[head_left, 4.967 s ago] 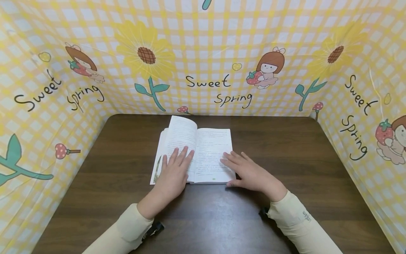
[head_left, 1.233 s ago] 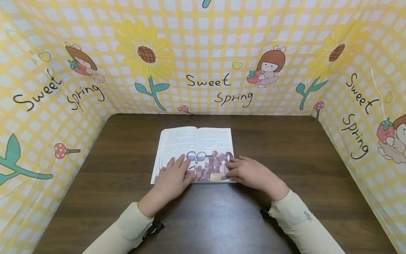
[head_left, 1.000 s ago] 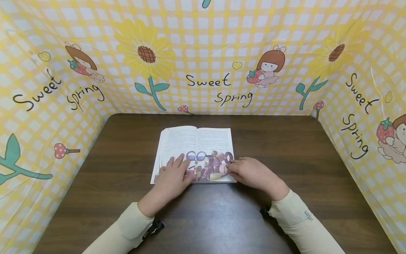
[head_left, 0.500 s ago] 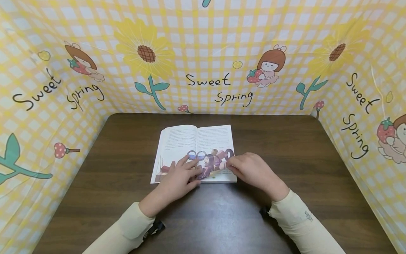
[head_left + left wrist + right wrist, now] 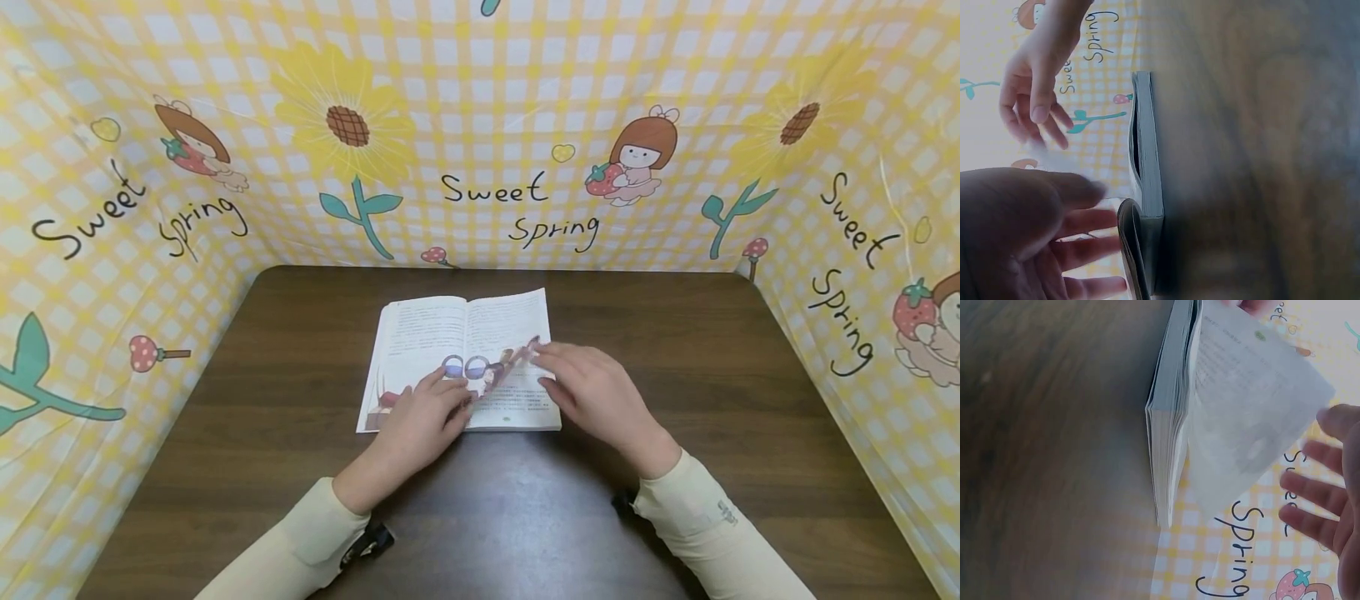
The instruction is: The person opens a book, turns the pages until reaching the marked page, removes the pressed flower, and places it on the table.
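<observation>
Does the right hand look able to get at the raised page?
Most likely yes: the right hand is at the outer edge of the raised page, and nothing visible stands between them.

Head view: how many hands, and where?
2: the left hand over the lower left of the open book, the right hand by its raised right page. No others show.

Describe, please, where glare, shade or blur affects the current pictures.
Head view: pale glare on the table; left wrist view: cloth washed out, left hand in shade, table blurred; right wrist view: table blurred again, print on the lifted page faint.
</observation>
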Demonstrator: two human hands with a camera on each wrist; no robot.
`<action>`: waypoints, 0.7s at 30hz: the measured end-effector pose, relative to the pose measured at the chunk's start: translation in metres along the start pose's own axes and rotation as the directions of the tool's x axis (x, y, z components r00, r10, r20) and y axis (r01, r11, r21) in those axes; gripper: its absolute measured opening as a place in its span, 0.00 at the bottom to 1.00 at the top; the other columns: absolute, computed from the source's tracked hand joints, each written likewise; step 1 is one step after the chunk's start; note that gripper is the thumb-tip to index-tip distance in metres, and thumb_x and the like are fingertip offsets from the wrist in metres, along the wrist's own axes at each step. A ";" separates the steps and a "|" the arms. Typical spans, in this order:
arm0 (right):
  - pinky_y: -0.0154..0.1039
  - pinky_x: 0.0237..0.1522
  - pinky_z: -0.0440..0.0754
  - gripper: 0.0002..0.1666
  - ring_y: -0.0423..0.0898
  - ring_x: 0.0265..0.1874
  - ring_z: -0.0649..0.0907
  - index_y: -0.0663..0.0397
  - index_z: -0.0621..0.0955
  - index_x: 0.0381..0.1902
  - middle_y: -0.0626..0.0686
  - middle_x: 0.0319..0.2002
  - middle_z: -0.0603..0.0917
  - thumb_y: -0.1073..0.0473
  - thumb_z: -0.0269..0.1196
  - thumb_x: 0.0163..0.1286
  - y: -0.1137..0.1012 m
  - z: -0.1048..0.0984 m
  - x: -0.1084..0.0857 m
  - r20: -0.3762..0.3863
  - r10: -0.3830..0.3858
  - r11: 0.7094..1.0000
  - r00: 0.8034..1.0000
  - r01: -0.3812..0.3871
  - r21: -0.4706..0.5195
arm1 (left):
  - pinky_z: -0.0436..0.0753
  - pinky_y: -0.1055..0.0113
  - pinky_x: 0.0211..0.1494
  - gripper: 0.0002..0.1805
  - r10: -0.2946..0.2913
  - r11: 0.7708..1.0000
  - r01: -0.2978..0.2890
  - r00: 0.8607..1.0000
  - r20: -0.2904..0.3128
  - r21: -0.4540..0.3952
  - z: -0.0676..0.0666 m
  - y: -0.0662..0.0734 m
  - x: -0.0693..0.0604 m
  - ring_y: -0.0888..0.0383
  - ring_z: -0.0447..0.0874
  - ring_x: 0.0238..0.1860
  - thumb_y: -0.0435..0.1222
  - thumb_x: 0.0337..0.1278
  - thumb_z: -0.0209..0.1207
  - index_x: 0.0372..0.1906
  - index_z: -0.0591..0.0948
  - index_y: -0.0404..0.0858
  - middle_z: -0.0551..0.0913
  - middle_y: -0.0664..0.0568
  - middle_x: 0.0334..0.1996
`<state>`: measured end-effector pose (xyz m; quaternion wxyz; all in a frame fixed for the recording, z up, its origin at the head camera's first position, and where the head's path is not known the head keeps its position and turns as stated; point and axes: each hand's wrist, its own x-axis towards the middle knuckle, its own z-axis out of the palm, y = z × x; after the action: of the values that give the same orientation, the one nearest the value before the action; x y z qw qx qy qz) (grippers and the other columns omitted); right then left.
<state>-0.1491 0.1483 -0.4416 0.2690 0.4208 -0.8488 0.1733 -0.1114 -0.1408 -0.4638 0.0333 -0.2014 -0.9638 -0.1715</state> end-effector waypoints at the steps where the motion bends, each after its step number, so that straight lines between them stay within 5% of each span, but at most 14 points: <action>1: 0.50 0.60 0.81 0.22 0.50 0.60 0.84 0.53 0.82 0.60 0.51 0.61 0.85 0.57 0.68 0.69 0.000 0.000 0.000 -0.012 0.028 1.000 1.000 -0.028 0.004 | 0.78 0.39 0.62 0.20 -0.008 1.000 0.008 1.000 -0.028 -0.009 0.000 0.000 0.000 0.45 0.77 0.66 0.43 0.68 0.64 0.60 0.83 0.42 0.84 0.49 0.59; 6: 0.52 0.65 0.77 0.29 0.53 0.65 0.80 0.53 0.77 0.67 0.53 0.67 0.79 0.55 0.67 0.69 0.003 0.001 0.000 0.014 0.137 0.990 0.991 -0.137 0.022 | 0.72 0.45 0.71 0.49 -0.069 0.997 0.063 0.978 -0.196 -0.036 -0.003 0.000 -0.001 0.43 0.67 0.74 0.40 0.60 0.69 0.81 0.54 0.38 0.63 0.41 0.77; 9: 0.54 0.66 0.75 0.32 0.54 0.67 0.78 0.53 0.75 0.69 0.55 0.69 0.77 0.53 0.67 0.70 0.004 0.003 -0.001 0.093 0.168 0.985 0.981 -0.170 0.017 | 0.60 0.34 0.75 0.63 -0.028 0.998 0.041 0.956 -0.292 0.039 -0.005 -0.002 -0.002 0.37 0.49 0.80 0.38 0.52 0.74 0.83 0.41 0.40 0.44 0.38 0.83; 12: 0.55 0.68 0.73 0.34 0.55 0.69 0.75 0.54 0.74 0.70 0.57 0.71 0.75 0.51 0.68 0.70 0.005 0.005 -0.002 0.197 0.179 0.983 0.964 -0.185 0.009 | 0.49 0.26 0.74 0.69 0.035 0.988 0.019 0.940 -0.339 0.155 -0.006 -0.003 -0.004 0.35 0.37 0.82 0.37 0.47 0.77 0.83 0.38 0.43 0.35 0.39 0.83; 16: 0.56 0.72 0.68 0.38 0.56 0.72 0.72 0.53 0.73 0.72 0.57 0.73 0.72 0.47 0.70 0.68 0.005 0.006 -0.004 0.335 0.179 0.980 0.925 -0.198 0.022 | 0.38 0.25 0.74 0.70 0.050 0.968 0.023 0.957 -0.285 0.249 -0.008 -0.004 -0.005 0.37 0.28 0.82 0.39 0.46 0.78 0.84 0.39 0.47 0.31 0.44 0.84; 21: 0.60 0.75 0.61 0.45 0.57 0.76 0.67 0.52 0.71 0.75 0.56 0.77 0.67 0.42 0.72 0.66 0.005 0.008 -0.008 0.484 0.174 0.973 0.858 -0.225 0.049 | 0.39 0.27 0.76 0.61 0.004 0.961 0.039 0.987 -0.158 0.274 -0.009 -0.005 -0.005 0.39 0.33 0.83 0.41 0.53 0.75 0.84 0.46 0.46 0.39 0.46 0.84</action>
<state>-0.1519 0.1517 -0.4533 0.0105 0.3734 -0.9177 0.1354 -0.1090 -0.1500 -0.4580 0.1354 -0.1721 -0.9744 -0.0509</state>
